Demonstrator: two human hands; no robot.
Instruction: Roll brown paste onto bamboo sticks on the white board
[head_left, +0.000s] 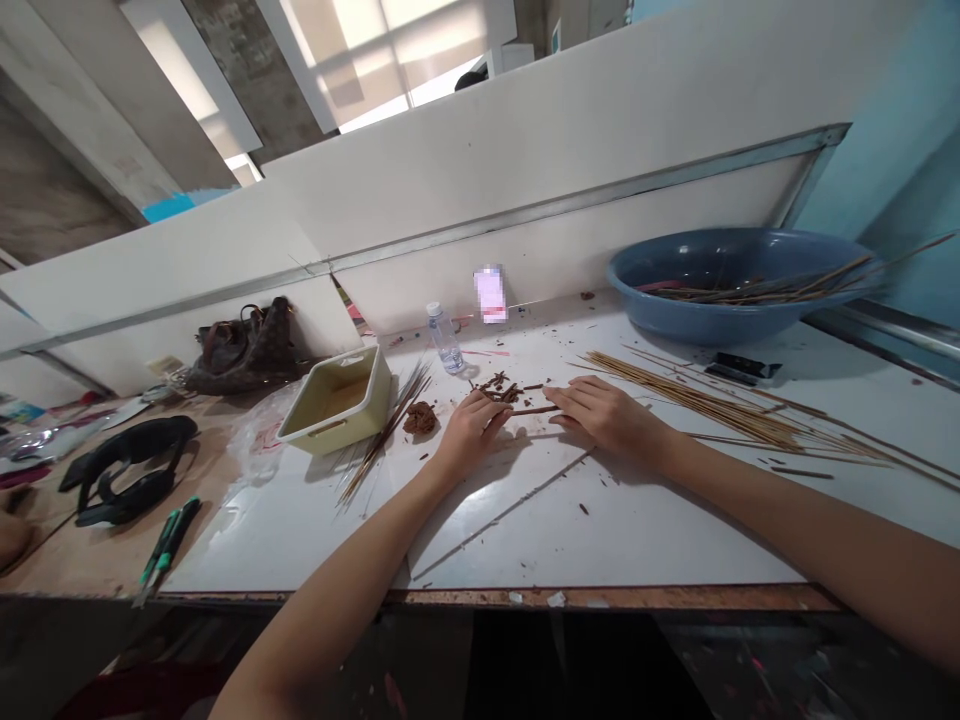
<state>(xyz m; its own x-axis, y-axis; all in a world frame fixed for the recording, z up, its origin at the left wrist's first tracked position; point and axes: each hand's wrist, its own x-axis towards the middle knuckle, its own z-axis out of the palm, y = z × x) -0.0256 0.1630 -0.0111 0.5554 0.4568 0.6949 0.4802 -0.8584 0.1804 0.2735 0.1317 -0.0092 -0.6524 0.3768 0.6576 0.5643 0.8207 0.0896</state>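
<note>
A short, thin brown stick [534,410] spans the gap between my hands, just above the white board. My left hand [471,430] is closed round its left end, fingertips pressed together. At the other end, my right hand [611,420] pinches it between thumb and fingers. Behind the stick lies a small heap of broken brown pieces [501,388]. A lump of brown, clay-like material [420,418] sits left of my left hand. One long thin rod [502,515] slants across the board in front of my hands. What my fingertips cover is hidden.
Thin sticks [697,400] lie in a bundle at right, below a blue basin [735,318] holding more sticks. A clear bottle [446,342] and a lit phone [490,295] stand behind. Leftward are a yellow-green tub [337,435], dark thin rods [386,435], cutters [169,545] and a bag [244,350].
</note>
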